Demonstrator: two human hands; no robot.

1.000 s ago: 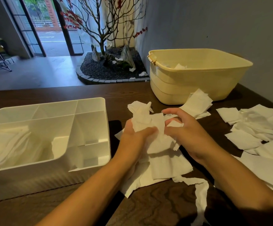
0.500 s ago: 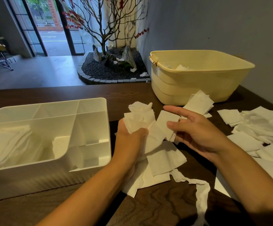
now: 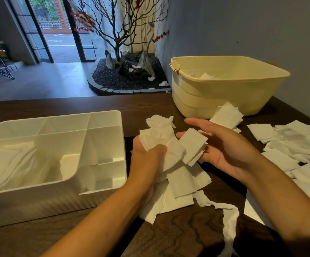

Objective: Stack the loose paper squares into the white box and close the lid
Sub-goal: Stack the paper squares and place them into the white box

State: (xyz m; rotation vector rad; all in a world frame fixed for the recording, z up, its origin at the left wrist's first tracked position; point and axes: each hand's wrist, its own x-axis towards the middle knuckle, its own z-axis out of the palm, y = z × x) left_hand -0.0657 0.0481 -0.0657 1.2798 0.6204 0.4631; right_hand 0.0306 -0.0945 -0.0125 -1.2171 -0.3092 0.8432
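White box (image 3: 102,184): lid off, no writing legible.
Left hand (image 3: 148,156): clenched on crumpled paper squares (image 3: 156,134).
Right hand (image 3: 222,151): fingers extended, supporting small stack (image 3: 193,145).

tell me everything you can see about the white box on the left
The white box is a rectangular organiser of smooth, slightly translucent plastic, standing open and upright on the dark wooden table, left of both hands. Thin dividers split it into one large rounded compartment and several smaller ones along the back and right side. White paper lies in the large compartment. No lid is on it. Neither hand touches it.
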